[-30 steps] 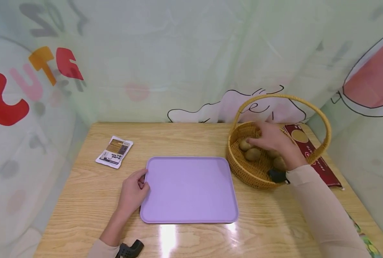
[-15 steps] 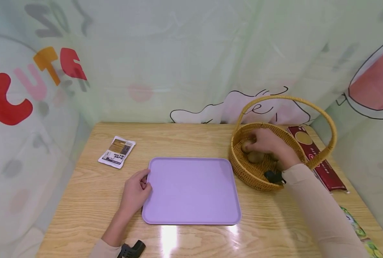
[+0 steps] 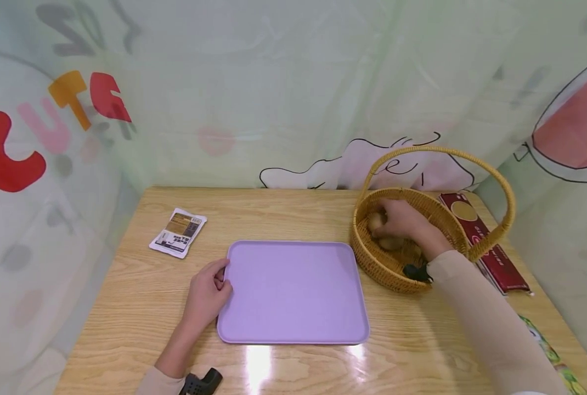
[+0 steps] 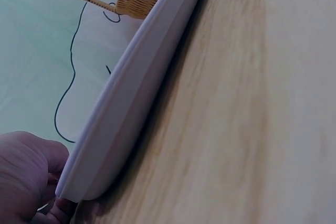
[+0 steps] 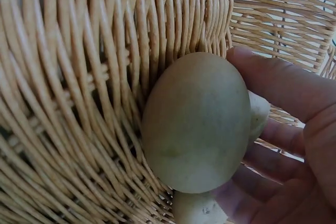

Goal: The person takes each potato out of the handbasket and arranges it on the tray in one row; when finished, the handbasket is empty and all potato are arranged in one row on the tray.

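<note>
At the left edge of a lilac rectangular tray (image 3: 293, 293), my left hand (image 3: 207, 292) pinches the rim. The left wrist view shows its fingers at the corner of the tray (image 4: 131, 87), which lies on the table. My right hand (image 3: 402, 219) reaches into a round wicker basket (image 3: 372, 269) with a tall handle. There its thumb and fingers curl round a smooth oval potato (image 5: 197, 124) lying against the woven wall. Another potato (image 5: 199, 209) shows below it, and part of one more behind. The hand hides some of the basket's contents in the head view.
A small white and brown packet (image 3: 178, 233) lies at the back left. A dark red bag (image 3: 501, 260) is behind the basket on the right, and a colourful packet (image 3: 545, 343) lies along the right edge. The basket handle (image 3: 436, 149) arches above the right hand.
My right hand has moved lower into the basket and closed round a potato near its left wall. The left hand stays on the tray rim. The head view has shifted slightly.
</note>
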Motion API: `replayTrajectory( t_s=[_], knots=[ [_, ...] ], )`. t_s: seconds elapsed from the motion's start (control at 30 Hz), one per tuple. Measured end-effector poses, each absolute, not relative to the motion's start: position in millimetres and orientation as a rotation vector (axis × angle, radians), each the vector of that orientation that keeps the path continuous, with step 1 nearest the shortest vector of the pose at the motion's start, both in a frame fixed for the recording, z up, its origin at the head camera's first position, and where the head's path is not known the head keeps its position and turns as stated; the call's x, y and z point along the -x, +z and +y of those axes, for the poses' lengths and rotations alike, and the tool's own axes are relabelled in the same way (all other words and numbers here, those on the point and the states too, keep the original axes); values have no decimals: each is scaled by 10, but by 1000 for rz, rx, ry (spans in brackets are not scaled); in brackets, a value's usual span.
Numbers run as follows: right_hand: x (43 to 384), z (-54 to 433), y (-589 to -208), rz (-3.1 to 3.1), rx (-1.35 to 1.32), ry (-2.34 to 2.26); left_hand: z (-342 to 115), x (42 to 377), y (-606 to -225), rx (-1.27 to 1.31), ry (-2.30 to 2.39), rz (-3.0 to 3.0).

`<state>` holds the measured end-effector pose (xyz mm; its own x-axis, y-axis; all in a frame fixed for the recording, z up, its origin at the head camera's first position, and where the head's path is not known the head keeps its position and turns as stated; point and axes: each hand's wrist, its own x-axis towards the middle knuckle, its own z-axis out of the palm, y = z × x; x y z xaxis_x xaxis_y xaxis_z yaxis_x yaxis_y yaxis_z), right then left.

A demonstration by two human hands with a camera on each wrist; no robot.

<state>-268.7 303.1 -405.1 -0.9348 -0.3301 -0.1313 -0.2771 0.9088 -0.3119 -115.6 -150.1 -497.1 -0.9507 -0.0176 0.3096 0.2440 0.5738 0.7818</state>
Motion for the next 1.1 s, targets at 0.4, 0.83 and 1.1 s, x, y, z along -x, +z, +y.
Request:
replayTrajectory(
  t_s=[0.4, 0.83, 1.1],
  knots=[
    [2643, 3022, -3940, 2921, 470, -441, -1499, 1143, -4996, 195, -1326, -2514],
    [2407, 2902, -3572, 2970, 522, -509, -1499, 1138, -4967, 216, -1279, -2510],
    [2266, 2757, -3478, 2998, 604, -533, -1482, 1115, -4947, 215, -1286, -2502]
  ],
)
